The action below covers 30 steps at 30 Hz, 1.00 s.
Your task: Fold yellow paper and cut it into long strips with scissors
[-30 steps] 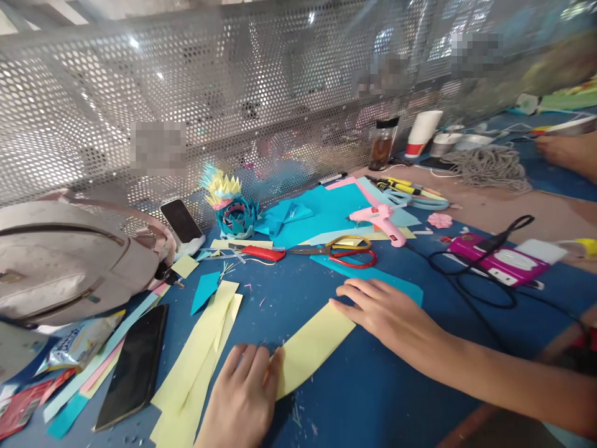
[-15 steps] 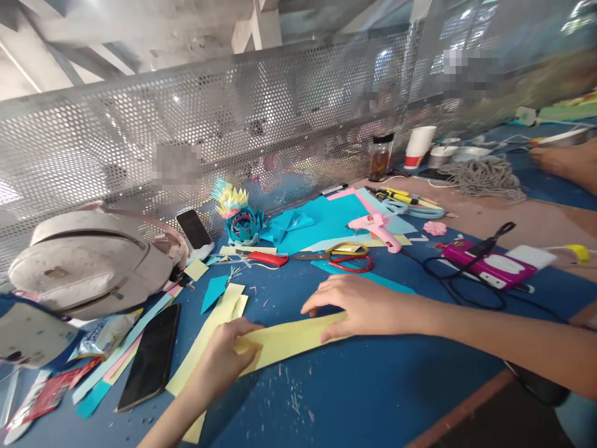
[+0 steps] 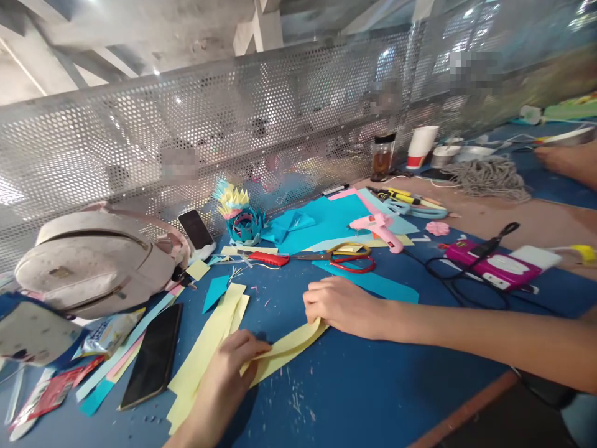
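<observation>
A pale yellow paper strip (image 3: 284, 350) lies on the blue table (image 3: 373, 386), folded over lengthwise with its upper layer lifted. My left hand (image 3: 231, 367) pinches its near-left end. My right hand (image 3: 342, 306) grips the far-right end, fingers curled over the fold. More yellow strips (image 3: 209, 339) lie just left of my left hand. Scissors with yellow and red handles (image 3: 340, 255) and a red-handled cutter (image 3: 263, 257) rest beyond my right hand.
A pink glue gun (image 3: 380, 229), teal sheets (image 3: 326, 218), a paper flower (image 3: 240, 214), two phones (image 3: 153, 356), a beige bag (image 3: 88, 261), a magenta device (image 3: 489, 264) with black cord. A perforated metal screen (image 3: 233, 130) backs the table. Another person's hand (image 3: 566, 160) is far right.
The yellow strip lay flat under both hands. Now it is folded over lengthwise, my right hand curled onto its end and my left hand pinching the other end. The view tilted up.
</observation>
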{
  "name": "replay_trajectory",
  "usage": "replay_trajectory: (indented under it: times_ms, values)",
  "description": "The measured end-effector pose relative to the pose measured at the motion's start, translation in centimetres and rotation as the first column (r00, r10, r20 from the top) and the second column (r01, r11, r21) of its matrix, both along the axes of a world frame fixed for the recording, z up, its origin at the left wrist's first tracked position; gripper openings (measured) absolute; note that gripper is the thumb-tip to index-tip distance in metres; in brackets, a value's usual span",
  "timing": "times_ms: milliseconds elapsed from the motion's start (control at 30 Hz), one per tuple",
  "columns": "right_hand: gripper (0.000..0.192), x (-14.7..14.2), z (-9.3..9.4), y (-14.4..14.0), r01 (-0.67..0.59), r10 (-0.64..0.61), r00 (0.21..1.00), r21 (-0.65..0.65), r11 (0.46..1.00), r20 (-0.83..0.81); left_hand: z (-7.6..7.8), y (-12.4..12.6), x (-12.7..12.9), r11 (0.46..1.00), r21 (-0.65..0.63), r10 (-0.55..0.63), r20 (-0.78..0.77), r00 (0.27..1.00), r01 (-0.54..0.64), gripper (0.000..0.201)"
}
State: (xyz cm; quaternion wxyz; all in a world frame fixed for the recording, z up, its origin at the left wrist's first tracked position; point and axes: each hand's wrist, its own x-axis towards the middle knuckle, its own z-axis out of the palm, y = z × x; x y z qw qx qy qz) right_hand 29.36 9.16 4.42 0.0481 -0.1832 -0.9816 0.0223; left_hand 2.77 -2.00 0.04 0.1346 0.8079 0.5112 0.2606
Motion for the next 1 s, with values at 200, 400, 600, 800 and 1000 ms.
replay_trajectory:
  times_ms: [200,400,600,800,1000]
  values:
    - [0.022,0.1,-1.0,-0.9,-0.037,0.026,0.997,0.154,0.987,0.071,-1.7,-1.5,-1.9,0.918,0.352,-0.079,-0.281,0.956,0.180,0.027]
    - [0.014,-0.4,-0.9,-1.9,-0.052,0.024,0.992,0.228,0.972,0.125,-2.3,-3.2,-3.4,0.897,0.350,-0.091,-0.453,0.887,0.270,0.048]
    - [0.047,-1.8,0.5,-2.6,-0.109,0.106,0.993,0.043,0.993,0.055,-2.5,-3.6,-4.4,0.902,0.318,-0.086,-0.528,0.845,0.291,0.047]
    - [0.055,-5.1,-0.1,-3.5,-0.187,0.187,0.982,0.044,0.981,-0.007,-3.2,-3.4,-5.0,0.866,0.377,-0.082,-0.542,0.837,0.329,0.045]
    - [0.059,-6.6,-1.5,-4.5,-0.120,0.123,0.991,0.049,0.992,-0.059,-3.1,-3.6,-5.0,0.884,0.363,-0.064,-0.532,0.844,0.296,0.046]
